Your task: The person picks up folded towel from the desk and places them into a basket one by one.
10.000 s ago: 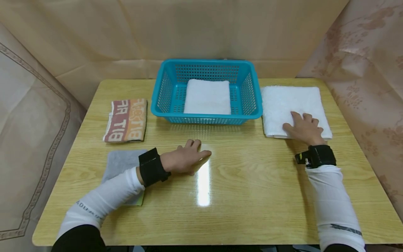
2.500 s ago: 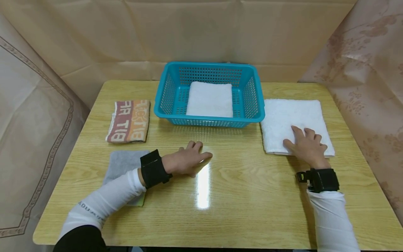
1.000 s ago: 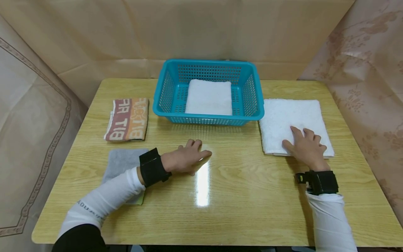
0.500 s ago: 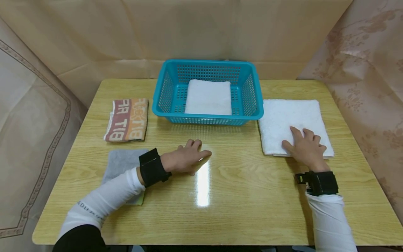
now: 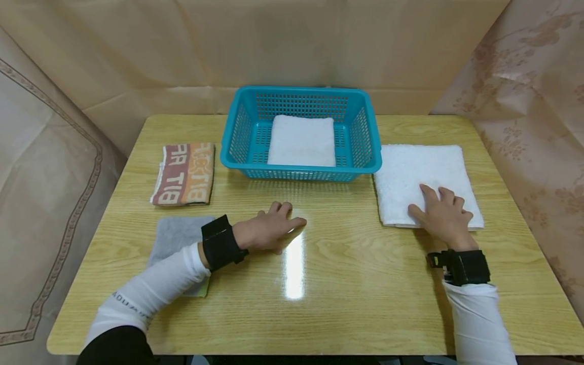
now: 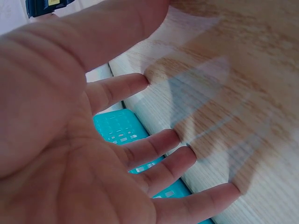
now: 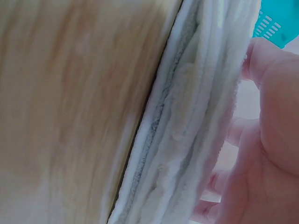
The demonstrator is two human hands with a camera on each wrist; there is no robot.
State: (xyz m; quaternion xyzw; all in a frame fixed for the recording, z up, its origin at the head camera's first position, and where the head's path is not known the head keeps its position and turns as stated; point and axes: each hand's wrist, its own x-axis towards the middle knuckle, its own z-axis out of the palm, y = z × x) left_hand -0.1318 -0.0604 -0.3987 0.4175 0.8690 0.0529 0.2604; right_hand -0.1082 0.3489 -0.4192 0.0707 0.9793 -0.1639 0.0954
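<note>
My right hand [image 5: 443, 215] rests on the near part of a folded white towel [image 5: 422, 175], fingers spread over its top. In the right wrist view the stacked folds of that white towel [image 7: 173, 121] show edge-on beside my palm [image 7: 275, 135]. At the middle of the table my left hand [image 5: 269, 228] stands with spread fingers and holds nothing. Its fingertips touch the wood in the left wrist view, where the palm [image 6: 79, 154] is bare. A second folded white towel [image 5: 302, 141] lies in the blue basket [image 5: 298, 174] at the back.
A folded red and orange towel [image 5: 184, 175] with pale lettering lies at the left of the wooden table [image 5: 356, 289]. Below it, a grey cloth [image 5: 175, 233] is partly hidden under my left forearm. Hanging cloth [image 5: 292, 45] closes off the back and both sides.
Since ten seconds ago, the white towel at the right has slid toward me with my right hand on it. In the last second it has barely moved. My left hand stays in place.
</note>
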